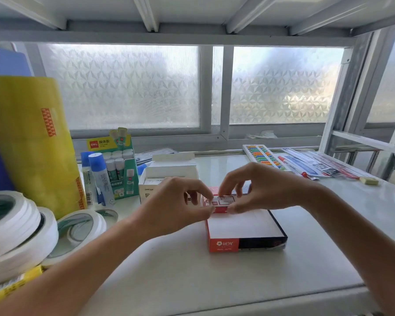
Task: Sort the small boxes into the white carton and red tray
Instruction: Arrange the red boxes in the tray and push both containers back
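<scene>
A person is standing at a pale desk (237, 281) under a frosted window (132, 87), sorting stationery, with a tall yellow roll (30, 142) and stacked rolls of white tape (21, 226) crowding the left side. The white carton (169, 176) is sitting open just behind the left hand (176, 206), with what appear to be small boxes already showing inside it. The red tray (244, 229) is lying beside it, its near half bare white and its far end carrying red boxes under the hands. Both hands are meeting over that far end, pinching one small red-and-white box (221, 201) between them: the left hand is gripping its left end with thumb and forefinger, while the right hand (262, 190) is curling its fingers (233, 209) around the right end and top edge. The box is looking like light, stiff cardboard, easy to crush if squeezed on its broad faces, so holding it by the short ends seems the safest grip. It is sitting low at the tray, though whether it is touching the boxes beneath cannot be told.
</scene>
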